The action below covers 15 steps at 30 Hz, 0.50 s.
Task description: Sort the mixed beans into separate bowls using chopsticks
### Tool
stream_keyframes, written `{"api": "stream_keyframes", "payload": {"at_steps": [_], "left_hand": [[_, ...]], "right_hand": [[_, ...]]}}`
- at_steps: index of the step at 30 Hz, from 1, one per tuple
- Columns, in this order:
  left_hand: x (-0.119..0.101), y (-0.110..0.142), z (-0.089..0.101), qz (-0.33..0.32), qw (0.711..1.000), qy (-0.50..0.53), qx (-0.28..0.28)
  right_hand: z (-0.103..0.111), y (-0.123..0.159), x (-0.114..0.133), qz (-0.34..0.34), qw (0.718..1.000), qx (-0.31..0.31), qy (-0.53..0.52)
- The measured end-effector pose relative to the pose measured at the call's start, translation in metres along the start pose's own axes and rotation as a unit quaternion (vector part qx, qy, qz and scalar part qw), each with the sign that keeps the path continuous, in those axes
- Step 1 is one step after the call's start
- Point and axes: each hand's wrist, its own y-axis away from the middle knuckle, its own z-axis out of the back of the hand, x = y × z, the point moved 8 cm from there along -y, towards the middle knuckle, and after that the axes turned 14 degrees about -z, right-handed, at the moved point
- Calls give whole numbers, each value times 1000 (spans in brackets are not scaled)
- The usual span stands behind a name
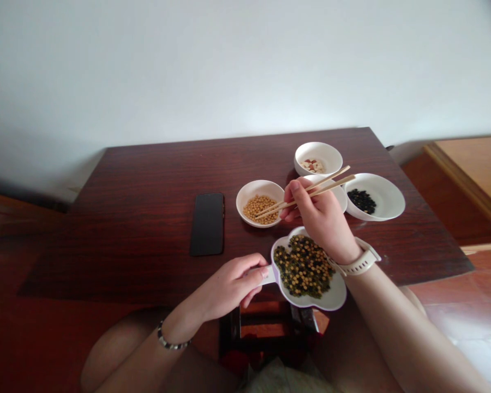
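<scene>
My left hand (233, 284) grips the short handle of a white lobed dish (339, 295) at the table's front edge. Mixed yellow, black and green beans (305, 267) lie spread in that dish. My right hand (317, 213) is closed round a pair of wooden chopsticks (331, 183). Their tips reach into a white bowl (245, 190) of yellow soybeans (262, 207); whether they pinch a bean is too small to tell. Partly hidden behind my right hand stands another white bowl (340, 195), its contents out of sight.
A white bowl (387, 199) of black beans (362, 201) is at the right. Farther back, a white bowl (329, 153) holds pale and reddish pieces. Left of the soybeans, a dark phone (207, 224) lies on the brown table (147, 207). A white wall runs behind.
</scene>
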Motion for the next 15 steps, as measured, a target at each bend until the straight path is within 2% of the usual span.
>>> {"api": "stream_keyframes", "payload": {"at_steps": [11,15], "left_hand": [[-2,0,0,0,1000,5,18],[2,0,2,-7,1000,5,3]], "right_hand": [[0,1,5,10,1000,-8,-1],[4,3,10,7,1000,-18,-7]]}}
